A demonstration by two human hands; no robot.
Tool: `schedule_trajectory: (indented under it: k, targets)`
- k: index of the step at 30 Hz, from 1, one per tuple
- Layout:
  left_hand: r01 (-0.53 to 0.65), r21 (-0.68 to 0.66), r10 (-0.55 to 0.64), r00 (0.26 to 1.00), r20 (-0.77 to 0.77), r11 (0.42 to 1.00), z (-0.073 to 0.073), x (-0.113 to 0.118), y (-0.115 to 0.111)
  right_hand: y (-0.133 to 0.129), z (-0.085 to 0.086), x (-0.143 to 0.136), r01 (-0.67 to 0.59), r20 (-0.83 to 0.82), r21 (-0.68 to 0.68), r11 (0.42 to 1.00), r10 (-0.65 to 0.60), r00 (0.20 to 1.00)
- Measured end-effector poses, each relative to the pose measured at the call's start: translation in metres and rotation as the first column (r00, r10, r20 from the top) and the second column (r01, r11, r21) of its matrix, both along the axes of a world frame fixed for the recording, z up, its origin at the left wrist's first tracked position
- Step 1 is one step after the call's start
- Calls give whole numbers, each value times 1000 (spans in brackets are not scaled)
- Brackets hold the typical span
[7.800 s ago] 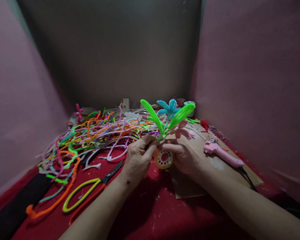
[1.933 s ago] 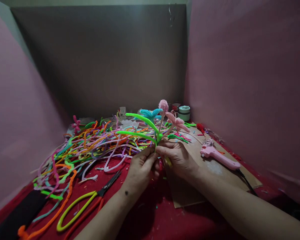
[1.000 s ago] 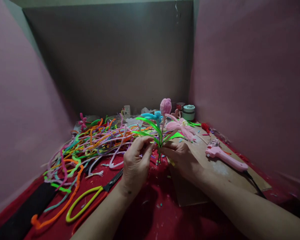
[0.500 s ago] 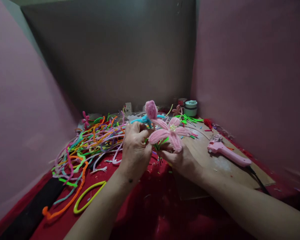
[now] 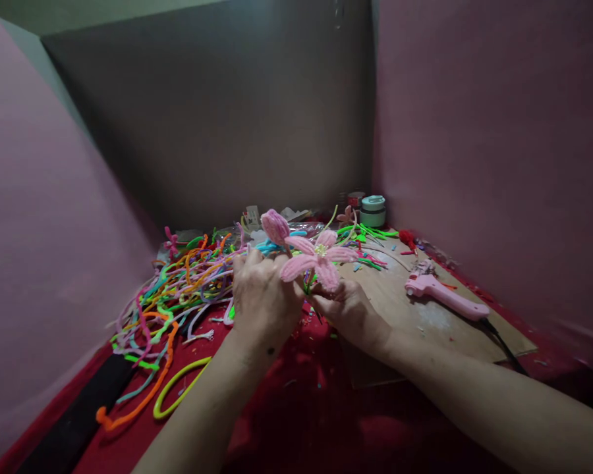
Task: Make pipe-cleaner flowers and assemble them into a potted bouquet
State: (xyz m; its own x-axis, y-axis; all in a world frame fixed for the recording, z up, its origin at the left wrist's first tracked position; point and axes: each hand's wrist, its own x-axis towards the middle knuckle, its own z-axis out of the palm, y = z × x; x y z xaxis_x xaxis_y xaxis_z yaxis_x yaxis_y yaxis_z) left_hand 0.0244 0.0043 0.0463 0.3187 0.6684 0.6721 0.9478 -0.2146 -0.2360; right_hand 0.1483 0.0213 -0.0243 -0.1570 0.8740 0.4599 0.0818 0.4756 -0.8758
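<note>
A pink fuzzy flower (image 5: 321,257) with a pale yellow centre is held up between my hands, and a closed pink bud (image 5: 275,227) stands beside it at the upper left. My left hand (image 5: 264,286) is closed around the flower's stems, its fingertips mostly turned away. From the right, my right hand (image 5: 348,306) pinches the dark and green stem ends just below the petals. Some blue fuzzy stems (image 5: 271,246) show behind my left hand.
Tangled coloured fuzzy stems (image 5: 192,276) cover the left side. At right, a pink glue gun (image 5: 447,296) with a cord lies on a brown board (image 5: 393,296). A mint-lidded jar (image 5: 373,210) stands at the back. A yellow loop (image 5: 170,398) lies front left on red cloth.
The flower and bud have shifted left and the bud now leans further left. The view has turned slightly. Both hands still hold the stems.
</note>
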Motion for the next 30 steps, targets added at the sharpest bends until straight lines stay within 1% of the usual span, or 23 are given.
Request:
schedule_trajectory:
  k: [2, 5, 8, 11, 13, 14, 16, 18, 19, 20, 21, 22, 23, 24, 25, 26, 27, 28, 29, 30]
  targets:
    - [-36, -17, 35, 999, -22, 999, 1, 2, 0, 2, -4, -1, 61, 58, 73, 995, -65, 996]
    - [-103, -12, 103, 995, 3, 995, 2, 11, -3, 4, -9, -2, 159, 125, 185, 970, -183, 975]
    - [-141, -8, 141, 990, 20, 990, 4, 23, -5, 4, -9, 0, 192, 185, 192, 962, -228, 956]
    - [-112, -58, 110, 993, -39, 992, 10, 29, -9, 3, -2, 6, 149, 179, 97, 984, -164, 970]
    - [-83, -35, 80, 995, -67, 996, 15, 28, -18, 3, 4, 10, 86, 113, -17, 996, -83, 990]
    - [-61, 10, 61, 996, -60, 998, 17, 26, -26, 4, 6, 12, 48, 61, -79, 996, -43, 997]
    - [20, 145, -22, 1000, 10, 989, 17, 19, -44, 6, 8, 14, -20, -75, -176, 984, 7, 997]
    - [132, 252, -169, 977, 130, 959, 11, 11, -61, 8, 7, 13, -68, -231, -250, 966, 9, 973]
    - [190, 278, -250, 947, 200, 942, 6, 8, -66, 9, 7, 12, -97, -304, -287, 953, 5, 952]
    - [221, 279, -303, 905, 300, 935, 0, 5, -68, 9, 7, 11, -135, -369, -322, 937, 7, 929]
    - [235, 194, -297, 861, 413, 952, -7, 4, -66, 9, 7, 10, -179, -421, -356, 917, 13, 907]
    - [265, 34, -243, 814, 528, 964, -14, 3, -61, 7, 8, 9, -223, -464, -382, 897, 22, 886]
    - [307, -142, -146, 748, 648, 941, -20, 4, -53, 5, 10, 8, -260, -497, -394, 882, 34, 867]
    - [367, -274, -42, 661, 750, 889, -25, 5, -43, 3, 11, 7, -289, -522, -395, 872, 46, 852]
    - [439, -336, 45, 552, 832, 833, -29, 7, -34, 1, 13, 7, -311, -541, -390, 867, 58, 839]
    - [535, -355, 103, 443, 890, 766, -32, 9, -25, -1, 14, 7, -330, -554, -383, 863, 71, 830]
    - [628, -343, 155, 334, 930, 698, -33, 11, -17, -3, 14, 7, -345, -561, -374, 861, 86, 823]
    - [697, -328, 210, 253, 945, 638, -34, 12, -12, -3, 14, 7, -360, -560, -365, 858, 106, 822]
    - [739, -312, 248, 201, 948, 596, -35, 13, -9, -3, 13, 7, -369, -554, -361, 857, 121, 824]
    - [755, -303, 269, 173, 947, 581, -36, 13, -7, -3, 12, 7, -373, -546, -359, 855, 132, 827]
